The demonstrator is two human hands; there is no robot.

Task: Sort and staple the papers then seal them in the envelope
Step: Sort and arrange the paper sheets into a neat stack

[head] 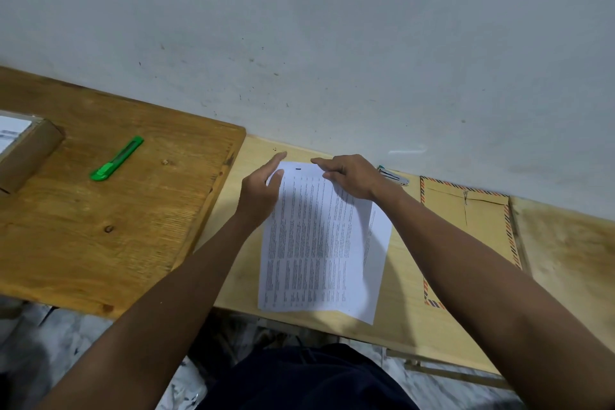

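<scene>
Single head-worn camera, looking forward and down

It faces a pale wall from close above the tabletop, tilted so the tabletop edge runs slantwise; both forearms reach in from the bottom, with lap and floor below.

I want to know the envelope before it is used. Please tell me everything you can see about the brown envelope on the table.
The envelope is large, of brown paper as it looks, with a border of red and blue stripes along its edges. It lies flat on the light wooden table, right of the papers, its far end near the wall. Its back faces up: a flap seam and a small clasp with string show near the top. The right forearm crosses over its near corner. Neither hand touches it.
</scene>
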